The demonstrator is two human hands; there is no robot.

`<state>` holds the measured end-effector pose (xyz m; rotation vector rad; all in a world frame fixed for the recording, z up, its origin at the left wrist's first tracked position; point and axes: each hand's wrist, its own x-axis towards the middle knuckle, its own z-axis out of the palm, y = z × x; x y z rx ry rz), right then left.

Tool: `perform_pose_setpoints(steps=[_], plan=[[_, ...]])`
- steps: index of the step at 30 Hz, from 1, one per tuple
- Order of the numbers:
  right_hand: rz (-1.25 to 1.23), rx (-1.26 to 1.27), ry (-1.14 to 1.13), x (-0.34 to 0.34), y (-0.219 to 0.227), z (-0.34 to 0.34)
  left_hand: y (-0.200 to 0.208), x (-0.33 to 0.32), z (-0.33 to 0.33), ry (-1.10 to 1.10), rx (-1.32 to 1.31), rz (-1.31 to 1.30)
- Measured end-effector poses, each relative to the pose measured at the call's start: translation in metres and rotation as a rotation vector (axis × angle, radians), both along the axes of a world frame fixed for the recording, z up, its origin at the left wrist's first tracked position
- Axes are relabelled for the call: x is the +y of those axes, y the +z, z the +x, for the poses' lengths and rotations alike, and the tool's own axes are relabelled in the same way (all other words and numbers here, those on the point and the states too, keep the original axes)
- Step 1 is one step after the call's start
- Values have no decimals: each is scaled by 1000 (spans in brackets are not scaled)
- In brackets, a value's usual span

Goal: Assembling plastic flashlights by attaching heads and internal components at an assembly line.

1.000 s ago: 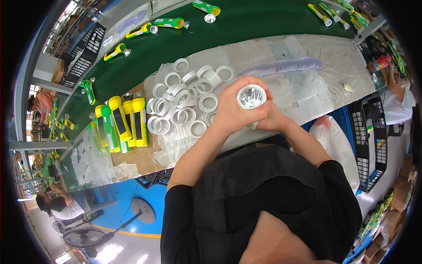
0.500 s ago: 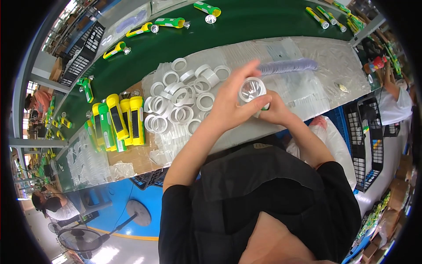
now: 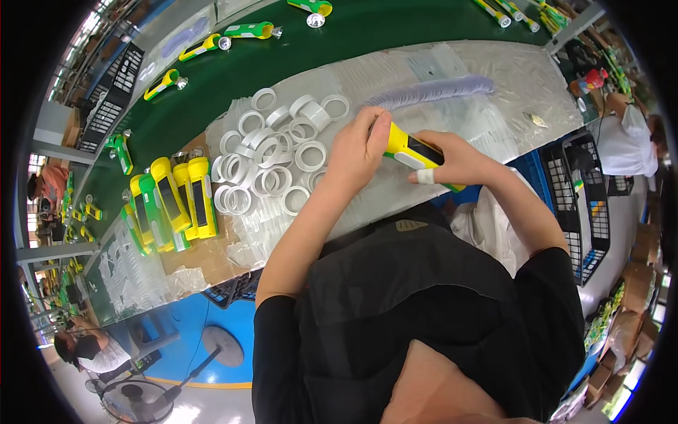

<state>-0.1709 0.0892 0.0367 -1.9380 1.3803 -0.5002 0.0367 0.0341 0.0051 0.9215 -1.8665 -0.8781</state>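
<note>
Head view: your left hand (image 3: 360, 152) and right hand (image 3: 452, 161) both clamp a yellow flashlight (image 3: 413, 150) over the bench's middle, just right of the white rings (image 3: 272, 159). A second ago its lens end faced you; now it lies sideways, so the head looks fitted. Finished flashlights (image 3: 173, 201) lie near the bench's left edge.

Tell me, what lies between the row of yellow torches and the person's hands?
A heap of white plastic rings on clear plastic sheeting, seen from the head camera.
</note>
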Motion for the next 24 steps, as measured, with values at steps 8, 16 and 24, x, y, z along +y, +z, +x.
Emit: perform_pose_setpoints(steps=[8,16,24], plan=[[-279,503,58,14,-7,-6,-25,-2,-11,-22,-137,387],[-154,500,16,18,6,-23,-22,-5,-6,-128,318,1058],[-144,481,-152,29,17,-31,-25,3,6,-142,586,1142]])
